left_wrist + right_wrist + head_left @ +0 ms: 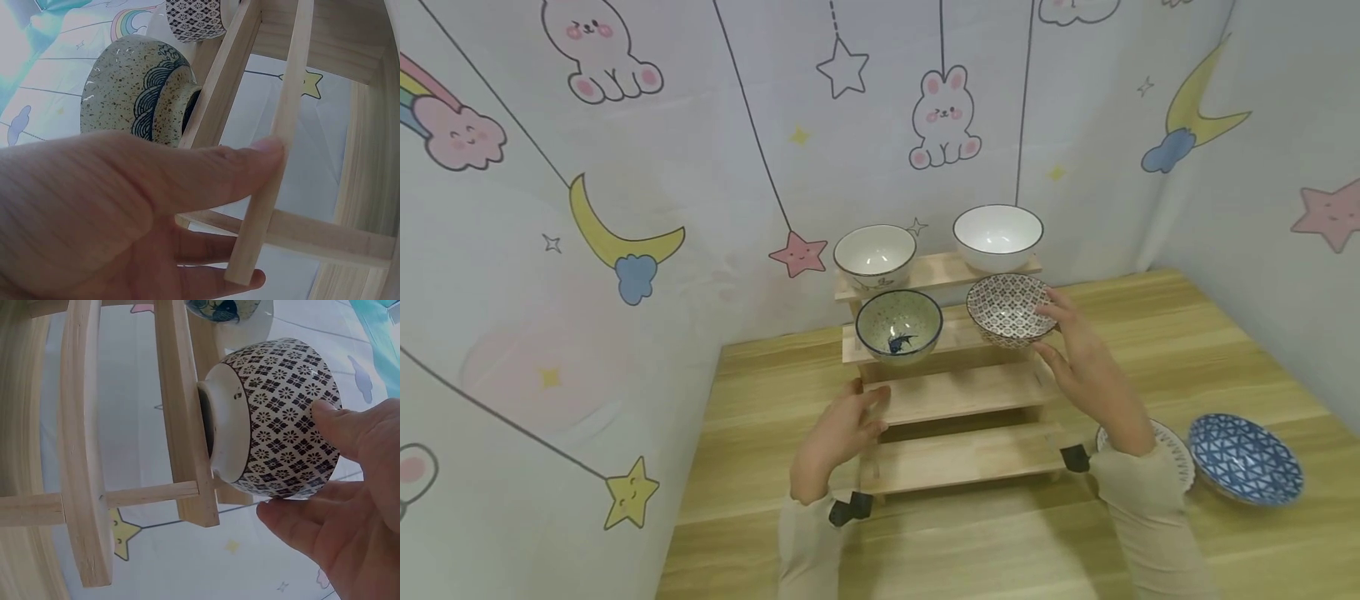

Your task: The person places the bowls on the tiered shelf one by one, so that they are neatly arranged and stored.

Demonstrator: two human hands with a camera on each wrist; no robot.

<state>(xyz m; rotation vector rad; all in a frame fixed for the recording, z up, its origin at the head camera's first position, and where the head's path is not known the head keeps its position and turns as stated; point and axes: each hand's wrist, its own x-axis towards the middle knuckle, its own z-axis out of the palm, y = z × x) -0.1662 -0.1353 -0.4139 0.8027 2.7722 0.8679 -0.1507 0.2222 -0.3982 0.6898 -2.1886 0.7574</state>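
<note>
Rising around the one worktop is a pale printed backdrop. On the worktop stands one wooden rack with four tiers, and I judge that the step in hand is seating the patterned bowl at the right end of its second tier from the top. The next move, to my mind, calls for getting its foot square on the wood, then easing my fingers away without nudging the rim. That foot seems to meet the front slat, though I cannot tell whether the rack takes all the weight.

Over to the right on the worktop lie two dishes, one blue dish and one white dish, partly hidden by my right sleeve. Bowls on the rack number four: the cream bowl and the white bowl up top, the speckled bowl and the patterned one below them.

My hands are two: the right hand pinches the patterned bowl between thumb and fingers, while the left hand pinches a slat end at the rack's left side
</note>
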